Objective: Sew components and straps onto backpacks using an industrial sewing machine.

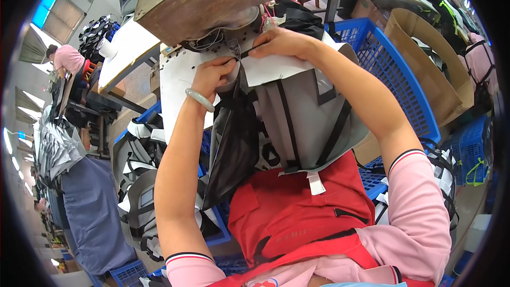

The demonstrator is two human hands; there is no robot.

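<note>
A grey bag piece [273, 114] with black straps hangs from the work table toward my lap, its white underside folded up near the top. Beside it droops a black fabric panel [228, 143]. My left hand [212, 77], below a pale bangle [200, 99], pinches the upper edge of the black fabric. My right hand [281, 42] is closed on the top edge of the bag piece, at a black strip. Both hands are close to the needle area of a brown sewing machine [207, 8]. The exact seam between the fingers is hidden.
Small dark bits dot the white table [175, 85]. A blue crate [406, 90] and an open cardboard box [433, 64] stand at right. More grey bag pieces [141, 196] pile up at left. Another person in pink [69, 58] sits far left.
</note>
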